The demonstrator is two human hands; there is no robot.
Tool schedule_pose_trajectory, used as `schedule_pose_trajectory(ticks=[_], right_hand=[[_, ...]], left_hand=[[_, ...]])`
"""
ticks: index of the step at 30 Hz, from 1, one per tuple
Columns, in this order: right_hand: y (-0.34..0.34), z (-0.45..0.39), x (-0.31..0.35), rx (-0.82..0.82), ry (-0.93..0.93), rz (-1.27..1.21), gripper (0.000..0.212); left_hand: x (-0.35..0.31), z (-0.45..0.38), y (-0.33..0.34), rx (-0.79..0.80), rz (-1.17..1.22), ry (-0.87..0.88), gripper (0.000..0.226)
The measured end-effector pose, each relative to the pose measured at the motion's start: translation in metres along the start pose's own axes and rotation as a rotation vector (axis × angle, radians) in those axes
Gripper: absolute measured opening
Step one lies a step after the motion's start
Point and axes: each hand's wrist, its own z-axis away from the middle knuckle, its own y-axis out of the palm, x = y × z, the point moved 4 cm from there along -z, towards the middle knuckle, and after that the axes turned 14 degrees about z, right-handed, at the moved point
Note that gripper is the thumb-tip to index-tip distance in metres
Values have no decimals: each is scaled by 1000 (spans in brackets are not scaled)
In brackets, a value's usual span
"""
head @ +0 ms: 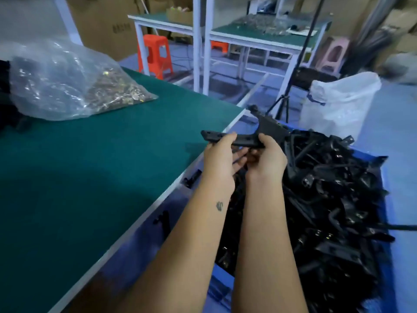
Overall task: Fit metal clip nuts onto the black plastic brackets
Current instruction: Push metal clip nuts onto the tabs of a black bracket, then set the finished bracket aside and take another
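Both hands hold one black plastic bracket [243,139] in the air, just past the right edge of the green table [94,159]. My left hand [222,159] grips its left arm, thumb on top and fingers curled under. My right hand [266,158] grips the bracket near its middle bend. The bracket's far end [270,123] points up and away. Below and to the right, a blue bin [383,199] is heaped with black brackets [334,211], several carrying metal clip nuts. A clear plastic bag of metal clip nuts [112,91] lies on the table's far left.
A white sack [343,102] and a black tripod [286,102] stand beyond the bin. Further back are white-framed workbenches [259,39], an orange stool [155,55] and a pink stool [334,53]. Dark parts lie at the table's left edge [9,109].
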Motion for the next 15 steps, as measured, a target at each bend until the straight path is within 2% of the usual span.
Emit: schedule_pose_trajectory(ticks=[1, 7, 10, 11, 13, 15], right_hand=[[-15, -7, 1, -47, 1, 24, 17], [-61, -39, 18, -221, 18, 100, 11], [-65, -53, 34, -355, -4, 19, 7], [-63, -58, 36, -377, 3, 14, 18], [-55, -64, 32, -389, 33, 43, 35], [-38, -56, 22, -337, 32, 28, 29]], left_hand=[[9, 0, 0, -11, -21, -31, 4], [33, -5, -5, 74, -318, -179, 9], [20, -10, -6, 65, -412, -112, 9], [15, -11, -7, 63, -418, -88, 9], [7, -12, -10, 72, -434, -65, 9], [2, -10, -12, 83, -450, -37, 9]])
